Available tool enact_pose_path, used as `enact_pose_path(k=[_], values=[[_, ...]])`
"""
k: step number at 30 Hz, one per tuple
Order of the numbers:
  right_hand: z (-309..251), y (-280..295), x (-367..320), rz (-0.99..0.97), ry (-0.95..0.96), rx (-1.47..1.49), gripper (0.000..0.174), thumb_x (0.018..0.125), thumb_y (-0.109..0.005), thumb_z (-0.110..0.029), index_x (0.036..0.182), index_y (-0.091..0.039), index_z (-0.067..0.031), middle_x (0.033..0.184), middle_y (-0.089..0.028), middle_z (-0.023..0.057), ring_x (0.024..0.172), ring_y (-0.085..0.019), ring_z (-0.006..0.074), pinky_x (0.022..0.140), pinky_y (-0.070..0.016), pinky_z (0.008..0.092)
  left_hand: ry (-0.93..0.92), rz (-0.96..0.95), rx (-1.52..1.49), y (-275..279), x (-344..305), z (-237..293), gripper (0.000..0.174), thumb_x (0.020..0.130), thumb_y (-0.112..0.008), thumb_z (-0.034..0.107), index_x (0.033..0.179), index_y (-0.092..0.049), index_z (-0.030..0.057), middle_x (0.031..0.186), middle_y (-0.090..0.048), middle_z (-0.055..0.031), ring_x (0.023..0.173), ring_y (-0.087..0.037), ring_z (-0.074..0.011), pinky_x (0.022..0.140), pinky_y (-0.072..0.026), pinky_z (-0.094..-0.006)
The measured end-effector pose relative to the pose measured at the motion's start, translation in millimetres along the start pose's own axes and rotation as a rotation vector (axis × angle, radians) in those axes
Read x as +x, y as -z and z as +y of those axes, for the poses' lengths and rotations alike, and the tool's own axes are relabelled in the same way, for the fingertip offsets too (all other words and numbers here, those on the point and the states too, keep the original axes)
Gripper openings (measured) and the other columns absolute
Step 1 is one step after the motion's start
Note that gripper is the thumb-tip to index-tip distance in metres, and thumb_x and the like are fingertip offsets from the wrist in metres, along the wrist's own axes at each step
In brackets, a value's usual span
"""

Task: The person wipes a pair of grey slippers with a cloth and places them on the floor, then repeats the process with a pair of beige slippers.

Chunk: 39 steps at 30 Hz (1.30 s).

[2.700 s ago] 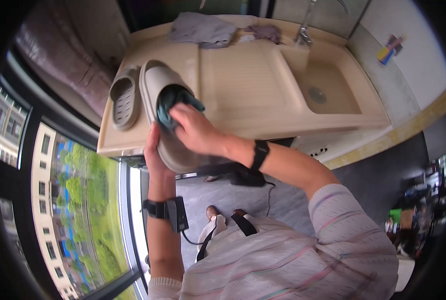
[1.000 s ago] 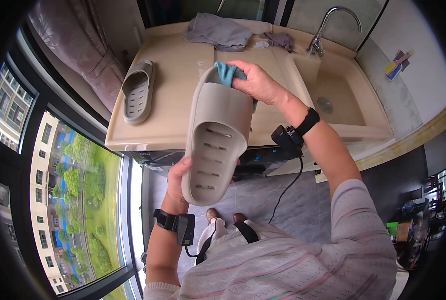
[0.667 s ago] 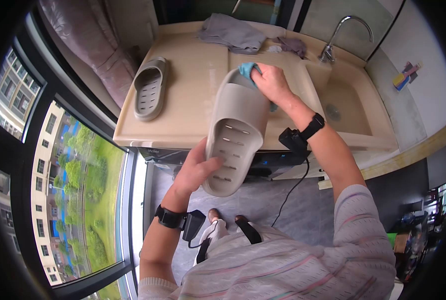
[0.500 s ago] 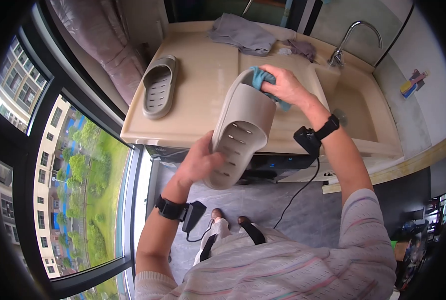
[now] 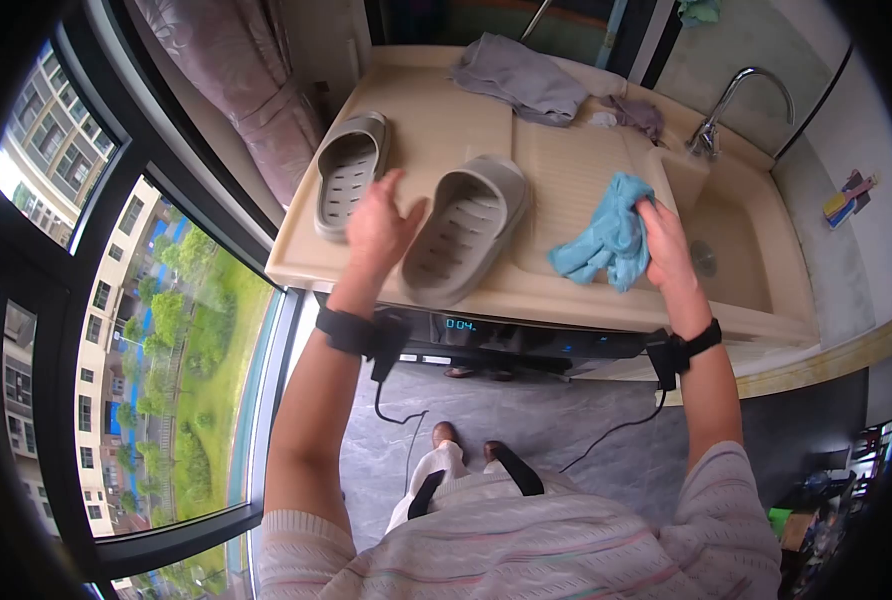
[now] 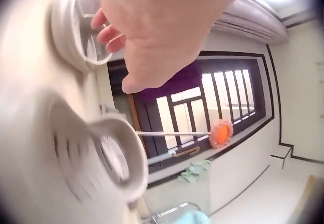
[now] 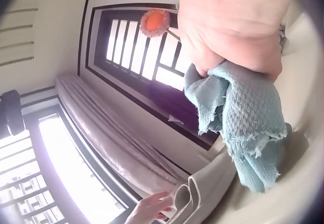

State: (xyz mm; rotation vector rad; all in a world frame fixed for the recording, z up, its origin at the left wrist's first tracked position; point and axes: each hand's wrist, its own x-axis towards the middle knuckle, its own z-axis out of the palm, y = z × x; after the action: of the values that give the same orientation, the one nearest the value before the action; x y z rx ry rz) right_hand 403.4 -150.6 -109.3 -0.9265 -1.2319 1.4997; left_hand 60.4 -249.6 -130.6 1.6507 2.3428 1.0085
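Two grey slide slippers lie sole down on the beige counter. My left hand (image 5: 380, 226) is between them, fingers spread and holding nothing, its fingertips near the left slipper (image 5: 350, 175). Just right of that hand sits the other slipper (image 5: 463, 238), toe strap pointing away; its near end looks blurred. My right hand (image 5: 669, 245) grips a crumpled blue cloth (image 5: 611, 232) beside the sink. In the right wrist view the frayed cloth (image 7: 253, 115) hangs from the fingers. The left wrist view shows the left hand (image 6: 157, 37) reaching over the farther slipper (image 6: 68, 32).
A beige sink (image 5: 731, 240) with a curved faucet (image 5: 756, 90) is at the right. A grey cloth (image 5: 526, 80) and a darker small cloth (image 5: 636, 115) lie along the back of the counter (image 5: 546, 150). Below its front edge is an appliance panel (image 5: 506, 330) with a lit display.
The slipper that both hands held has been set down on the counter. My left hand has let go and moved up-left; my right hand has drawn away to the right with the blue cloth.
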Motion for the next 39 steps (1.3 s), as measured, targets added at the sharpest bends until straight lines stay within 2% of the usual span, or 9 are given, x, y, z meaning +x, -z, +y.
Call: enact_pose_path(k=[2, 4, 7, 14, 17, 21, 25, 33, 39], values=[[-1, -1, -13, -0.001, -0.036, 0.035, 0.027, 0.094, -0.049, -0.022, 0.108, -0.057, -0.0009, 0.097, -0.060, 0.0027, 0.086, -0.056, 0.0106, 0.079, -0.0459, 0.0264, -0.049, 0.176, 0.201, 9, 12, -21, 0.068, 0.073, -0.068, 0.042, 0.127, -0.046, 0.0083, 0.110, -0.056, -0.0207, 0.106, -0.053, -0.0354, 0.088, -0.0428, -0.0399], [-4, -4, -23, -0.008, -0.069, 0.062, 0.027, 0.094, -0.048, -0.021, 0.110, -0.056, -0.0009, 0.099, -0.060, 0.0029, 0.088, -0.056, 0.0112, 0.080, -0.0462, 0.0269, 0.245, 0.136, 0.401, 21, 17, -30, 0.086, 0.062, -0.073, 0.049, 0.132, -0.040, 0.0105, 0.122, -0.048, -0.0204, 0.116, -0.044, -0.0346, 0.094, -0.0379, -0.0421], [-15, -22, -31, -0.109, -0.039, 0.157, 0.027, 0.095, -0.047, -0.020, 0.112, -0.054, -0.0010, 0.101, -0.059, 0.0033, 0.090, -0.056, 0.0116, 0.082, -0.0461, 0.0273, 0.364, -0.058, 0.390, 12, 24, -58, 0.099, 0.054, -0.076, 0.050, 0.136, -0.034, 0.0121, 0.122, -0.046, -0.0199, 0.115, -0.044, -0.0351, 0.094, -0.0380, -0.0431], [-49, -118, -48, -0.403, 0.103, 0.378, 0.031, 0.094, -0.046, -0.013, 0.123, -0.045, -0.0017, 0.112, -0.056, 0.0056, 0.097, -0.055, 0.0131, 0.086, -0.0453, 0.0282, 0.137, 0.125, 0.165, 37, -10, -46, 0.092, 0.050, -0.079, 0.032, 0.129, -0.041, 0.0050, 0.115, -0.048, -0.0206, 0.105, -0.046, -0.0359, 0.093, -0.0392, -0.0398], [-17, -177, -26, -0.627, 0.362, 0.047, 0.031, 0.091, -0.047, -0.009, 0.121, -0.047, -0.0021, 0.108, -0.057, 0.0042, 0.094, -0.055, 0.0122, 0.079, -0.0457, 0.0276, -0.071, 0.216, 0.161, 25, -37, -44, 0.086, 0.049, -0.079, 0.025, 0.126, -0.044, 0.0053, 0.113, -0.049, -0.0204, 0.103, -0.046, -0.0365, 0.092, -0.0390, -0.0406], [80, -249, 19, -0.729, 0.628, -0.801, 0.037, 0.086, -0.050, -0.020, 0.117, -0.049, 0.0008, 0.108, -0.054, 0.0210, 0.100, -0.054, 0.0321, 0.087, -0.0419, 0.0417, -0.196, 0.194, 0.144, 10, -50, -56, 0.081, 0.049, -0.078, 0.023, 0.121, -0.047, 0.0047, 0.110, -0.050, -0.0191, 0.101, -0.046, -0.0370, 0.090, -0.0386, -0.0408], [89, -282, 31, -0.874, 0.526, -1.526, 0.035, 0.081, -0.046, -0.015, 0.111, -0.052, 0.0026, 0.118, -0.050, 0.0210, 0.113, -0.047, 0.0337, 0.094, -0.0383, 0.0412, -0.078, 0.162, 0.054, 8, -53, -56, 0.085, 0.050, -0.078, 0.027, 0.123, -0.043, 0.0012, 0.110, -0.050, -0.0202, 0.101, -0.046, -0.0368, 0.091, -0.0374, -0.0418], [83, -327, 70, -0.706, 0.189, -1.567, 0.035, 0.079, -0.050, -0.014, 0.109, -0.059, 0.0022, 0.122, -0.051, 0.0214, 0.115, -0.048, 0.0338, 0.096, -0.0383, 0.0429, -0.046, 0.152, 0.025, 8, -55, -56, 0.093, 0.052, -0.079, 0.025, 0.127, -0.035, -0.0079, 0.113, -0.047, -0.0235, 0.105, -0.044, -0.0378, 0.095, -0.0345, -0.0413], [88, -301, 34, -0.830, 0.597, -1.582, 0.029, 0.072, -0.055, -0.012, 0.098, -0.062, -0.0009, 0.107, -0.057, 0.0188, 0.099, -0.052, 0.0355, 0.087, -0.0441, 0.0403, -0.007, 0.180, 0.051, 4, -55, -52, 0.098, 0.052, -0.079, 0.024, 0.128, -0.029, -0.0121, 0.117, -0.047, -0.0241, 0.110, -0.044, -0.0379, 0.097, -0.0345, -0.0401]])
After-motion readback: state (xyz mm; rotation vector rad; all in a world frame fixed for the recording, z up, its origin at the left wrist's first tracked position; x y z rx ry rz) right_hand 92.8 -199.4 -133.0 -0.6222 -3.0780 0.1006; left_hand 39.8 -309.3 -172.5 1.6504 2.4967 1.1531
